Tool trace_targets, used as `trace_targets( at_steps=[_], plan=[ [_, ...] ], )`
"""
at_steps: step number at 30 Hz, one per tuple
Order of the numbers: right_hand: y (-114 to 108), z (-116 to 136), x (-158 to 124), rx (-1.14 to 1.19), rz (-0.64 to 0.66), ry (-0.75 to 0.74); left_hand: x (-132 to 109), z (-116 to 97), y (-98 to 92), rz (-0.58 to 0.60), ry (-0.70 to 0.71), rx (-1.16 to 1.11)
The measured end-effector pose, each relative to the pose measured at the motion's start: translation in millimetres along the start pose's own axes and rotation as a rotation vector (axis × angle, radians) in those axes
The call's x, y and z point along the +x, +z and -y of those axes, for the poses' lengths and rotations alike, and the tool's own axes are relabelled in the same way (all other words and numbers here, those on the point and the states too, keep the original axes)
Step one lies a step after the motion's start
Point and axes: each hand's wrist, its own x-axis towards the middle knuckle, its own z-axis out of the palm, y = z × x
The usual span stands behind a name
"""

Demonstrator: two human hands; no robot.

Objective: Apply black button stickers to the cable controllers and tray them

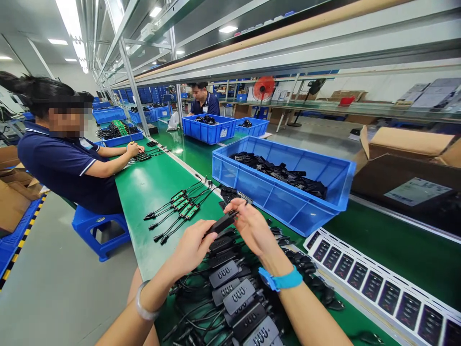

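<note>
Both my hands hold one black flat plastic module (222,223) above the green table (151,185). My left hand (192,245) pinches its near end with closed fingers. My right hand (252,227) grips the far end; a blue band sits on that wrist. Right below them lies a row of several black modules with cables (234,293), overlapping toward me. Further out on the table lie several cables with green circuit boards (182,204).
A blue bin (288,202) of black parts stands right of my hands, a label sheet (378,281) in front of it. Cardboard boxes (406,163) sit at far right. A seated person (68,158) works at the left; another person (202,100) stands behind a farther blue bin (209,129).
</note>
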Motion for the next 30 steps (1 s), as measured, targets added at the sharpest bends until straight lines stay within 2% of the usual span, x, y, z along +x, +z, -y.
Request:
trace_targets(
  at_steps=[2, 3, 4, 8, 10, 12, 14, 17, 19, 24, 30],
  plan=[
    [-16.5, 3.0, 8.2, 0.177, -0.102, 0.02, -0.6, 3.3, -1.3, 0.006, -0.015, 0.101],
    [-27.7, 4.0, 13.0, 0.192, -0.161, 0.012, -1.7, 5.6, -0.5, 0.017, -0.031, 0.131],
    [-40.4, 4.3, 17.7, 0.127, -0.236, -0.016, -3.3, 8.1, 1.1, 0.037, -0.052, 0.14],
    [-91.6, -1.4, 32.5, -0.414, -0.58, -0.204, -13.1, 17.0, 11.3, 0.161, -0.104, 0.129],
    [-109.0, -8.6, 36.8, -0.576, -0.652, -0.253, -16.4, 20.7, 13.8, 0.195, -0.067, 0.169],
    [-117.8, -19.1, 39.7, -0.713, -0.61, -0.254, -14.8, 25.6, 12.9, 0.181, -0.019, 0.229],
    [-119.0, -33.1, 41.5, -0.871, -0.472, -0.215, -6.9, 33.4, 9.6, 0.116, -0.046, 0.354],
    [-113.8, -56.3, 42.1, -1.061, -0.249, -0.126, 13.2, 51.8, 5.1, -0.008, -0.225, 0.553],
    [-110.3, -68.5, 41.0, -1.159, -0.171, -0.084, 26.7, 65.9, 4.6, -0.069, -0.339, 0.6],
    [-109.8, -76.2, 37.1, -1.261, -0.144, -0.054, 41.0, 90.2, 10.0, -0.129, -0.467, 0.523],
    [-104.0, -57.0, 40.3, -1.089, -0.182, -0.103, 36.1, 93.2, 5.3, -0.154, -0.446, 0.191]
  ],
)
